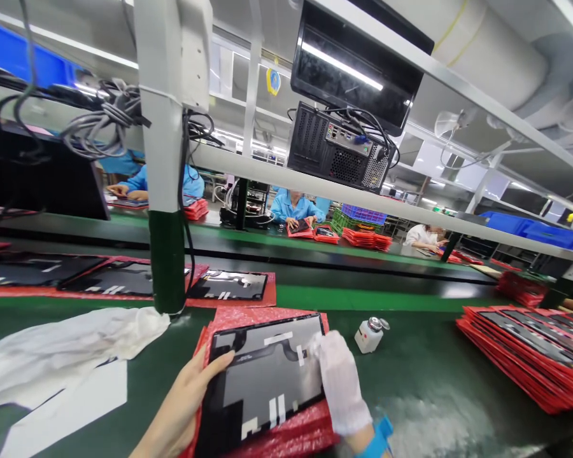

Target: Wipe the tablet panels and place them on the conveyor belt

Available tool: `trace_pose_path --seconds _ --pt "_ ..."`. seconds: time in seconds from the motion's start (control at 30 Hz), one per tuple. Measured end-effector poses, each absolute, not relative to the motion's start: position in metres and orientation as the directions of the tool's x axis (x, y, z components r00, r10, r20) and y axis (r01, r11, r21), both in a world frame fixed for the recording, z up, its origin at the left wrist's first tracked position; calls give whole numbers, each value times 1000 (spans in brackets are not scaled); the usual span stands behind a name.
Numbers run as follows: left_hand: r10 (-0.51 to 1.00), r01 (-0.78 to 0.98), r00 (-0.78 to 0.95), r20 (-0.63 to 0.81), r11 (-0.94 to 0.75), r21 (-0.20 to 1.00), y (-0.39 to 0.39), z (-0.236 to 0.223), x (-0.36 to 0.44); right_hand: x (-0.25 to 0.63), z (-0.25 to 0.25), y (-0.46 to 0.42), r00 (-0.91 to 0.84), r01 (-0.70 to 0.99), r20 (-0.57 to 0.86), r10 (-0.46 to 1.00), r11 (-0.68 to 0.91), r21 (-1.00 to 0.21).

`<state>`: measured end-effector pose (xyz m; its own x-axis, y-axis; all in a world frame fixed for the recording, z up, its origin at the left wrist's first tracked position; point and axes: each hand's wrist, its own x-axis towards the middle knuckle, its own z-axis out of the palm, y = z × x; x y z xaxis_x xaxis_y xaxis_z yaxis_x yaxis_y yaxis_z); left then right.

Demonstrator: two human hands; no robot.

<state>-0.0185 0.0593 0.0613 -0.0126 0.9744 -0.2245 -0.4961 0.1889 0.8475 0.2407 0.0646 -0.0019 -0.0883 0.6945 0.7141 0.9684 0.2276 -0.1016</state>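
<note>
A thin dark display panel (pixel 262 375) lies tilted on a stack of red bubble-wrap sheets (pixel 291 439), its grey back facing up with white tape strips on it. My bare left hand (pixel 191 388) grips the panel's left edge, thumb on top and the other fingers beneath it. At the right edge, my right hand (pixel 338 381) wears a white glove and a blue wrist strap (pixel 378 439). Its fingertips are closed and pressed against the panel; they are blurred, and what they pinch is hard to make out. Just beyond this hand stands a small white dispenser bottle (pixel 369 335) with a metal top.
A tall stack of panels in red wrap (pixel 525 362) stands at right. White cloth (pixel 71 346) and a white sheet (pixel 71 407) lie at left. Behind a post (pixel 167 254) run more panels (pixel 232 285). A shelf beam (pixel 315 181) crosses overhead; co-workers sit opposite.
</note>
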Motion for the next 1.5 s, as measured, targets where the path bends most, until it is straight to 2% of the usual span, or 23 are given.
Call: trace_pose_path --seconds 0.13,0.3,0.53,0.63,0.8,1.0,1.07,1.13,1.17,1.23,1.37,1.5 --pt "965 -498 -18 -261 218 839 58 67 -14 212 -26 41 -66 976 692 719 189 -104" --pt "972 -453 -76 -223 166 876 55 73 -10 172 -3 48 -240 922 587 773 372 -112" --pt "977 -481 -65 -204 149 864 55 73 -11 222 18 42 -337 869 559 758 479 -126" --pt "980 -485 -58 -192 141 863 54 78 -8 226 28 43 -333 823 547 768 520 -229" --pt "982 -459 -62 -181 133 878 70 102 -4 207 47 58 -207 780 601 772 502 -375" --pt "999 -490 -51 0 -25 871 167 160 48 266 66 57 107 759 648 754 359 -543" --pt "999 -508 -29 14 -27 861 206 174 76 302 74 46 344 656 583 736 256 -710" --pt "1000 -513 -6 0 -4 858 240 182 105 336 81 32 560 435 427 710 186 -881" --pt "1000 -510 8 -17 19 860 254 183 119 350 84 25 621 328 349 702 172 -929" --pt "998 -495 37 -59 70 866 276 181 143 373 89 14 672 229 278 687 164 -959" --pt "990 -451 100 -104 138 882 303 161 165 394 92 21 685 219 231 691 107 -970" --pt "977 -356 108 -186 213 910 319 128 151 398 90 51 602 354 223 767 -6 -935"
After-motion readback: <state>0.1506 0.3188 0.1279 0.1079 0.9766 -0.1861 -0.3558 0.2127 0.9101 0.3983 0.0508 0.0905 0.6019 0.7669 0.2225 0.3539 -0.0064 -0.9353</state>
